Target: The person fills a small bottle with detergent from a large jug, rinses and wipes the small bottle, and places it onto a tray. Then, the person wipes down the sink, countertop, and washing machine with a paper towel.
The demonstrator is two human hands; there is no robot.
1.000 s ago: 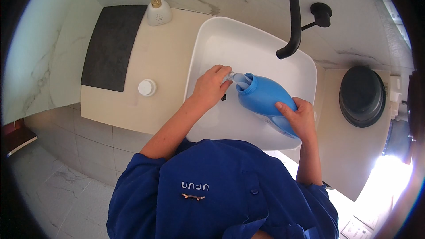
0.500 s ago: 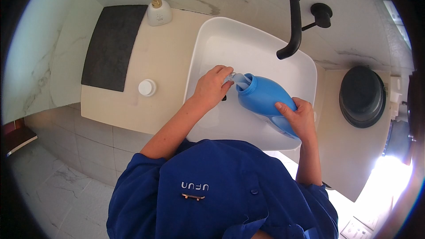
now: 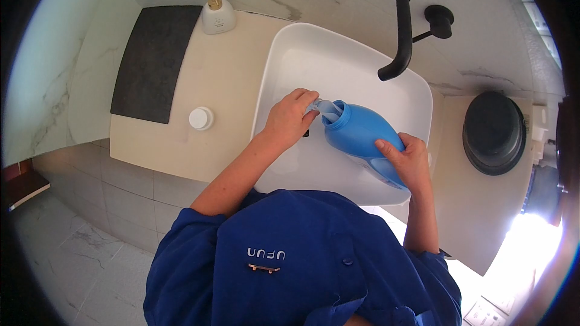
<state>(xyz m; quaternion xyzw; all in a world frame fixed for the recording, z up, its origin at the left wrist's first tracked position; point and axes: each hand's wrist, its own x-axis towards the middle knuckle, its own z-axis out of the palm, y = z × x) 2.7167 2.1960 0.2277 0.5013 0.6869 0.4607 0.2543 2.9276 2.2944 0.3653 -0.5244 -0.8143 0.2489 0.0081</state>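
Note:
Over the sink, my right hand [image 3: 409, 160] grips the lower part of a large blue plastic bottle [image 3: 365, 133], thumb on top. The bottle is tilted, its uncapped mouth facing up and left toward my other hand. My left hand [image 3: 290, 119] is closed around a small clear container [image 3: 313, 106], mostly covered by the fingers. Between this container and the bottle's mouth is something pale and translucent [image 3: 330, 109]; I cannot tell whether it is liquid or a clear spout. A white round cap [image 3: 201, 119] lies on the counter to the left.
The white sink [image 3: 275, 172] is under both hands, with a black spout [image 3: 399, 36] and handle [image 3: 438, 21] on the wall. Left on the counter are a dark mat [image 3: 154, 63] and a white pump dispenser [image 3: 218, 18]. A dark basin [image 3: 494, 133] stands at right.

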